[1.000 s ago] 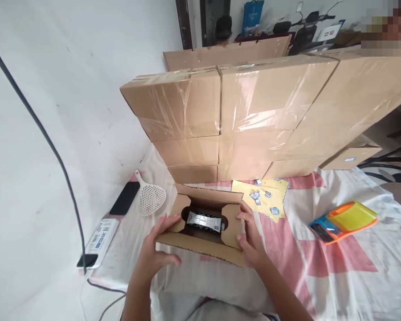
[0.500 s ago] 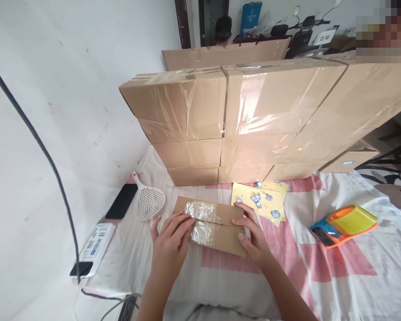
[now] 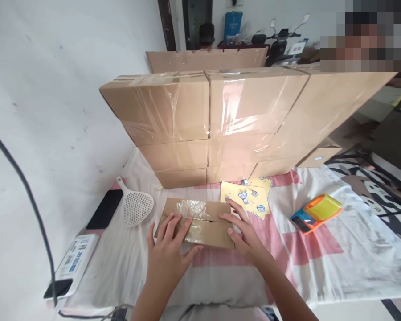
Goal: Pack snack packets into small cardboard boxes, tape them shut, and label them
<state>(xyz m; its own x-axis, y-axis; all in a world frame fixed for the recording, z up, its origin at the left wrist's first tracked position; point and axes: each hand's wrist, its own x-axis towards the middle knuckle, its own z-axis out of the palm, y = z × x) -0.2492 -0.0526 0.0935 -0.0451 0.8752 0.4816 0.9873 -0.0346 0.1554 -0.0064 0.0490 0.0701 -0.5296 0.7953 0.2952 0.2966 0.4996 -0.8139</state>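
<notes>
Box (image 3: 210, 229): flaps down, on the cloth (image 3: 227, 287), before the cartons (image 3: 173, 154)
Left hand (image 3: 169, 250): loose, fingers splayed over the box's left part
Right hand (image 3: 249, 238): loose, fingers touching its right end

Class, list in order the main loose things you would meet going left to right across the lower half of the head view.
White printed pack, flat black slab, white scoop, small cardboard box, yellow paper, orange-and-yellow item.
</notes>
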